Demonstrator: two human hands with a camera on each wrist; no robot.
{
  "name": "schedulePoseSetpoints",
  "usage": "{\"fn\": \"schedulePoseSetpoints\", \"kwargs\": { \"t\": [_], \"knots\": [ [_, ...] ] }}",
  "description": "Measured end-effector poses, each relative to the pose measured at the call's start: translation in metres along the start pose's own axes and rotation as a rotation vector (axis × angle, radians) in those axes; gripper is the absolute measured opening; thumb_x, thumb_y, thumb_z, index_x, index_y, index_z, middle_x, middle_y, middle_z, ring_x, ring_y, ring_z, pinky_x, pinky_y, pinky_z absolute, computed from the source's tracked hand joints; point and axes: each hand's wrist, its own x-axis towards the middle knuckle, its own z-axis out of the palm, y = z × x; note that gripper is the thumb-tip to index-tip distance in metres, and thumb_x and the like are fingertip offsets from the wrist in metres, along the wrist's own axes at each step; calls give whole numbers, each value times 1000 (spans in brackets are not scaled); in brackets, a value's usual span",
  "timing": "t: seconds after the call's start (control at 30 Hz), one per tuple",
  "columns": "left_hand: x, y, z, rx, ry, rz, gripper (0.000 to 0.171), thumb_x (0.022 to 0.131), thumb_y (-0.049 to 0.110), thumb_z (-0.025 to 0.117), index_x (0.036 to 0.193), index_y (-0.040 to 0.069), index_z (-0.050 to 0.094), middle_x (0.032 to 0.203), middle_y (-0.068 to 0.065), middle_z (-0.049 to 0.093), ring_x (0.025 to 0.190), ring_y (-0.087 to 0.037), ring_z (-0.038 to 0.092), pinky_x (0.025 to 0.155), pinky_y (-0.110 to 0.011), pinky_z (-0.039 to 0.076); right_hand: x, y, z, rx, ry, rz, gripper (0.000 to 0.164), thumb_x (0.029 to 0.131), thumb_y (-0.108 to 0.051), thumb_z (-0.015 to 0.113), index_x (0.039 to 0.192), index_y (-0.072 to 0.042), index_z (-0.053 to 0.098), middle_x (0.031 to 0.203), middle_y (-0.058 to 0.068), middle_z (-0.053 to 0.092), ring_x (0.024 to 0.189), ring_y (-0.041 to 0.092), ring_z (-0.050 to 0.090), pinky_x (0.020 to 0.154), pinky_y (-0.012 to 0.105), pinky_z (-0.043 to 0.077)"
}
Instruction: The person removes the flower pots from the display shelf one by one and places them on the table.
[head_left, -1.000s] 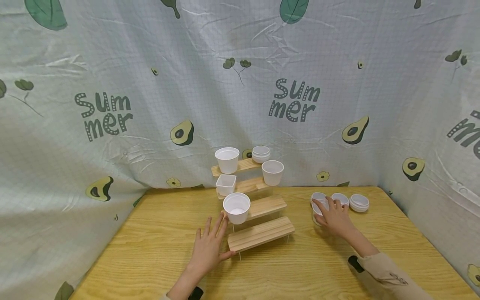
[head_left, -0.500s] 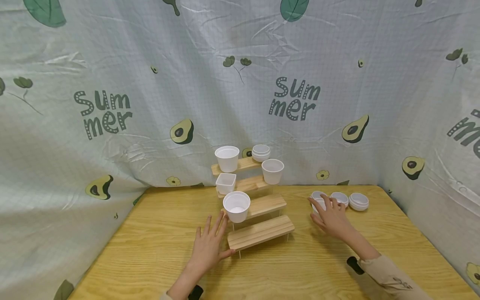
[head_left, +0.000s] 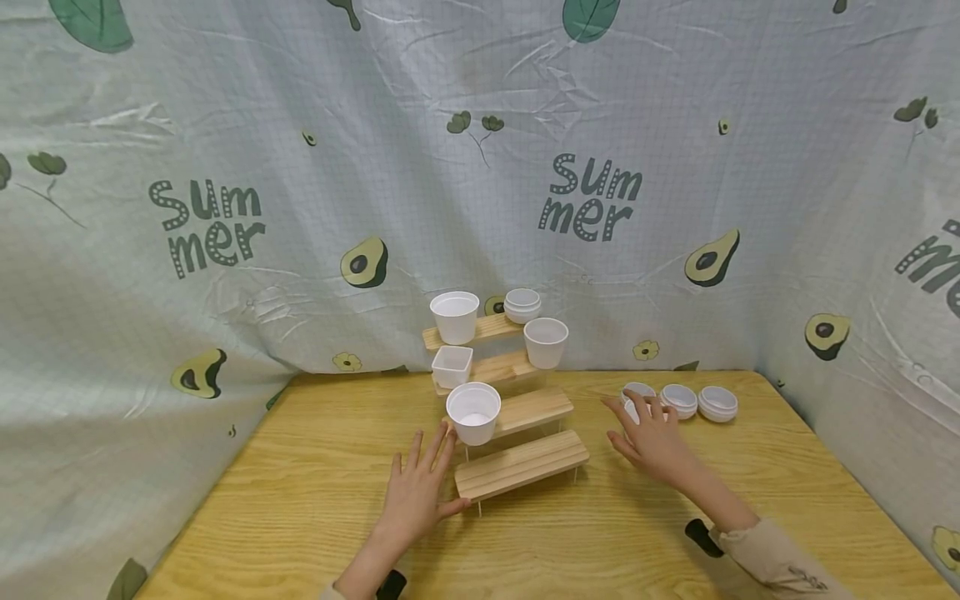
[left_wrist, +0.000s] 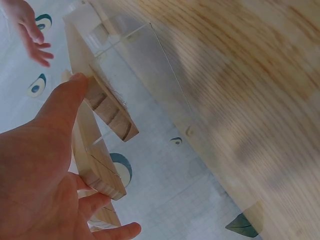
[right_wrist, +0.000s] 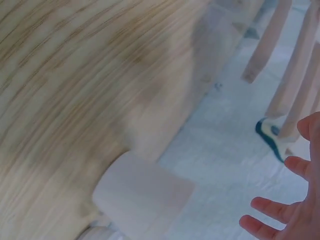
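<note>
A stepped wooden stand (head_left: 522,465) with clear supports stands mid-table. My left hand (head_left: 416,492) is spread at its left side, fingers straight. In the left wrist view, the thumb (left_wrist: 65,97) touches the end of one plank, and the other fingers reach toward another. My right hand (head_left: 660,446) is held with parted fingers over the table at the right and grips nothing. Its fingers partly hide a white pot (head_left: 634,413), which the right wrist view shows as a plain tapered pot (right_wrist: 145,195) apart from the hand. Behind it stands another white pot (head_left: 638,389).
On the stand are a large round pot (head_left: 474,417), a square pot (head_left: 452,367), a tapered pot (head_left: 545,344), a tall pot (head_left: 454,317) and a low ridged pot (head_left: 522,307). Two low white pots (head_left: 678,402) stand at the right. A printed curtain (head_left: 405,167) hangs behind.
My right hand has drawn back a little to the left and toward me from the pots, its fingers opening away from the front one. The left hand stays at the stand.
</note>
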Motion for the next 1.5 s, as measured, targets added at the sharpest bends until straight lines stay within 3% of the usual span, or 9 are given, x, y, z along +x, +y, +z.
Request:
{"fn": "schedulePoseSetpoints", "kwargs": {
  "t": [0.3,0.93,1.2,1.5],
  "knots": [
    [0,0,0,1,7,1,91,67,62,61,138,12,33,145,-6,29,125,-39,36,88,-59,39,8,-23,-10,52,14,-39,51,81,-29,60,128,-18,43,125,20,43,104,37,45,76,52,35],
    [-2,-1,2,-1,9,-4,93,66,62,61,139,12,32,146,-6,29,125,-40,36,87,-60,39,32,-71,-13,155,117,-143,56,79,-30,64,128,-13,45,128,14,45,109,31,47,82,49,34],
    [-2,-1,3,-4,19,-1,93,66,63,61,138,12,33,146,-6,29,125,-40,36,87,-60,39,43,-91,-19,202,107,-165,57,79,-31,63,130,-12,44,128,13,45,111,29,46,84,51,35],
    [-2,0,1,-3,35,9,92,66,62,61,138,11,34,145,-7,30,124,-40,37,86,-59,41,56,-102,-18,223,160,-242,52,86,-40,52,129,-12,44,130,11,46,112,24,45,84,48,36]
  ]
}}
